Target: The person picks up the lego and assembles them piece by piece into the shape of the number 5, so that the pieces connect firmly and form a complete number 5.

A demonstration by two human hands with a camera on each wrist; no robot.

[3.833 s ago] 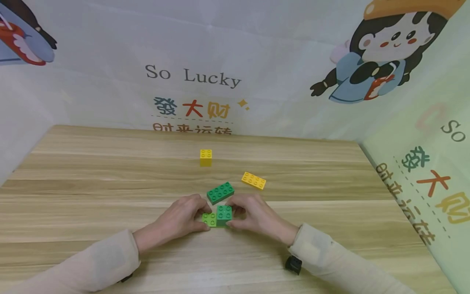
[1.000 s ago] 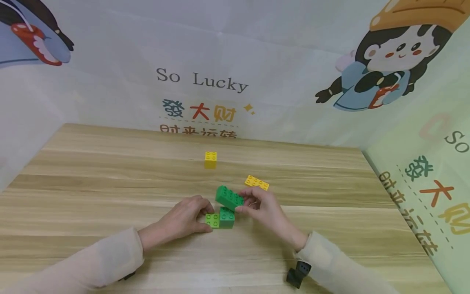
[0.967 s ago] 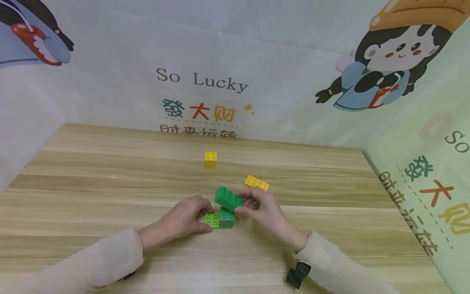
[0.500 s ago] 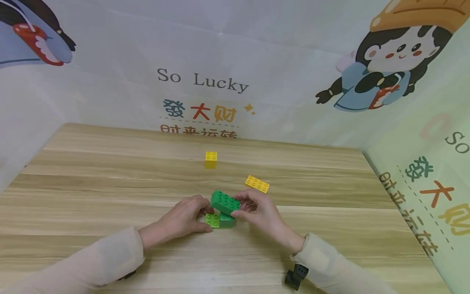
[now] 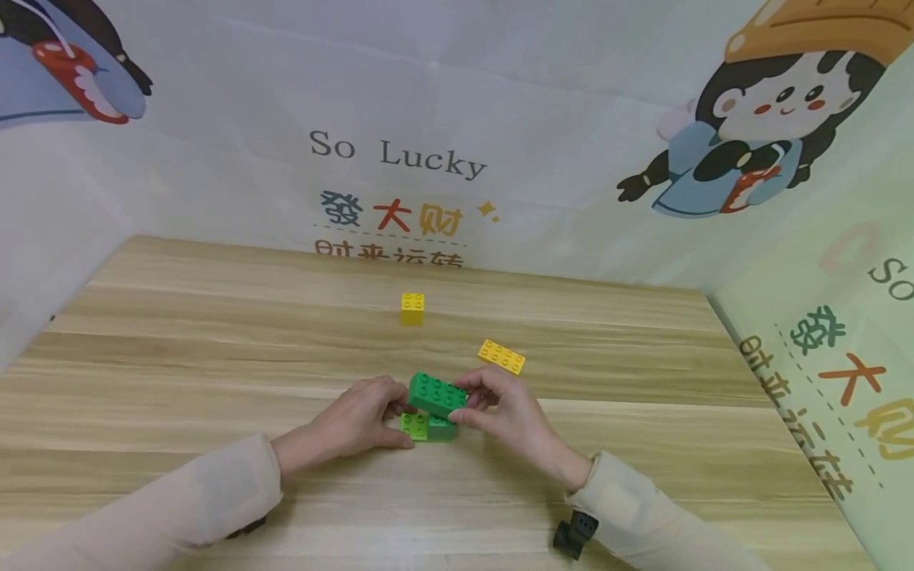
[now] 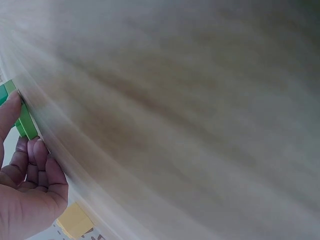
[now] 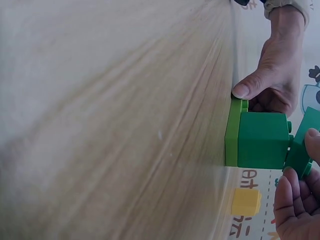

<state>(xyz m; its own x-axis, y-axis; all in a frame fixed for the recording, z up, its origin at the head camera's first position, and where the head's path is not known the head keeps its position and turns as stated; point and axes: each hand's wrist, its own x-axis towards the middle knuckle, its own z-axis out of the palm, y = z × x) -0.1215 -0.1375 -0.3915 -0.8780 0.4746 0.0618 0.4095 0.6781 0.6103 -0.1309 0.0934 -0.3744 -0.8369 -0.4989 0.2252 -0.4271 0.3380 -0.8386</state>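
Observation:
My left hand [image 5: 360,416] pinches the left end of a thin light green building-block plate [image 5: 412,427] on the table. On the plate's right half sits a darker green square block [image 7: 262,140], its top partly covered in the head view. Between thumb and fingers of my right hand [image 5: 510,416] is a long green building block [image 5: 435,394] with two rows of studs. It slants across the top of the square block; in the right wrist view its lower edge is right at the square block's studs.
Farther back on the wooden table [image 5: 250,333] stands a yellow square block [image 5: 412,309]. A flat yellow studded plate [image 5: 501,357] lies just beyond my right hand. Printed cloth [image 5: 557,159] walls the back and right sides.
Earlier my right hand was at the square block; it has since picked the long green block up from the table, turned it and lowered it over the square block. The left hand stays put.

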